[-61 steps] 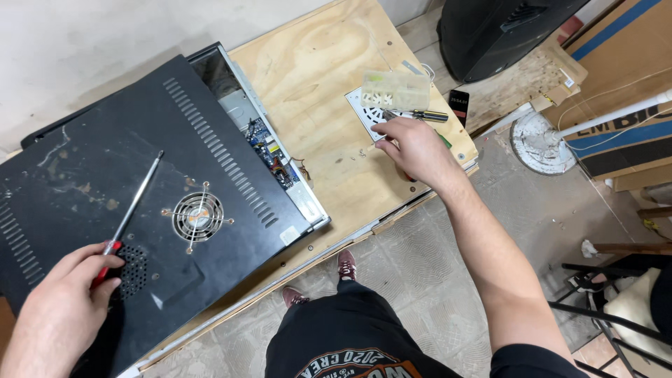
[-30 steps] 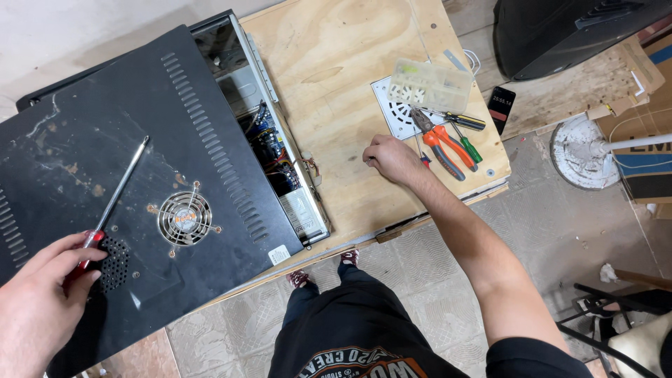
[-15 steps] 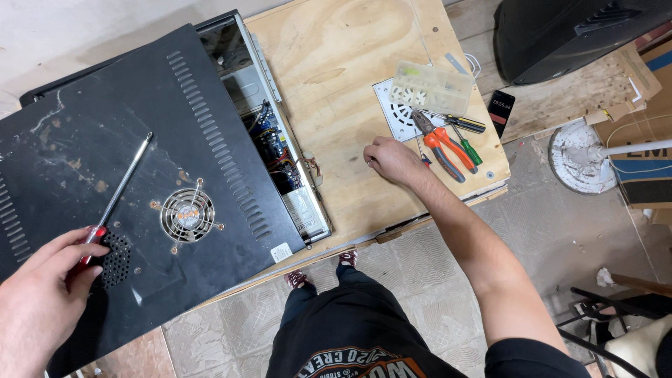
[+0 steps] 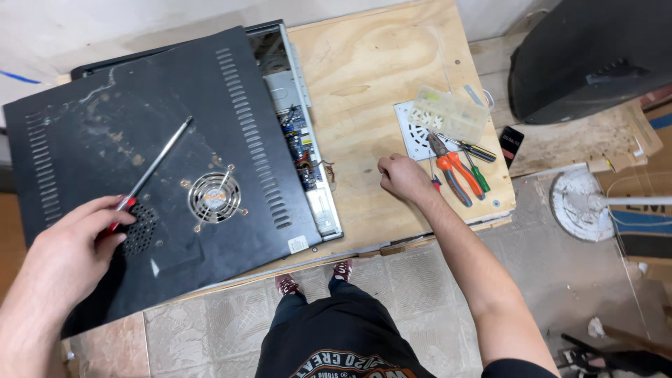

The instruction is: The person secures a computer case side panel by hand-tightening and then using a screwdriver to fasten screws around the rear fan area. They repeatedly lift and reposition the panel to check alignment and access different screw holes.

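Note:
My left hand [image 4: 70, 255] grips the red handle of a long screwdriver [image 4: 150, 168], whose shaft lies across a black metal cover [image 4: 105, 126] with a round fan grille [image 4: 213, 198]. The cover sits askew on an open device chassis [image 4: 304, 147] showing circuit boards. My right hand [image 4: 402, 178] rests on the plywood tabletop [image 4: 364, 84] with fingers curled; whether it holds anything small is hidden. Just right of it lie orange-handled pliers [image 4: 451, 171].
Past the pliers lie a green-handled screwdriver [image 4: 478, 175], a dark-handled screwdriver [image 4: 476, 149], a white vent grille [image 4: 416, 133] and a clear plastic parts box [image 4: 451, 113]. A large black object [image 4: 588, 56] stands at top right. A white round base [image 4: 577, 203] is on the tiled floor.
My right hand drew back from the white grille toward the table's middle, leaving the pliers and screwdrivers lying there. My left hand has kept the screwdriver on the cover.

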